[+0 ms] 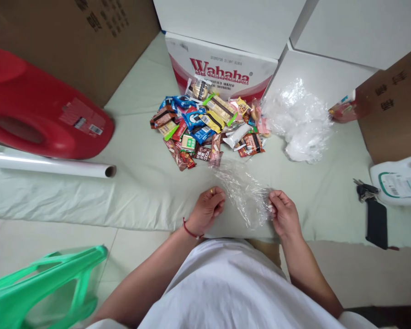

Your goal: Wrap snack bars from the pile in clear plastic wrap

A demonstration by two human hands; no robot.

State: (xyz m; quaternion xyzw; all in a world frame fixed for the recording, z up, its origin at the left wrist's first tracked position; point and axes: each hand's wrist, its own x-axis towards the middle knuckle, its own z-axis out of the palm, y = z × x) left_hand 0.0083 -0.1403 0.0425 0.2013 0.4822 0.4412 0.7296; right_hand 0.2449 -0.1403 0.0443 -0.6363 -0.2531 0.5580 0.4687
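Observation:
A crumpled clear plastic bag [246,196] is stretched between my hands, low over the cloth. My right hand [285,212] pinches its right edge between thumb and fingers. Beside the bag's left edge, my left hand [208,208] is closed with its fingers curled; whether any plastic sits in them is hidden. Beyond the bag lies a heap of small wrapped snacks [212,119] in blue, yellow, brown and pink packaging. To the right of the heap is a pile of more clear plastic bags [299,121].
A Wahaha carton [222,68] stands behind the snacks. At left are a red jug [48,109] and a white roll [51,164]; a green stool [55,283] stands on the floor. Keys [366,192], a black phone-like object [376,224] and a white bottle [402,180] lie at right.

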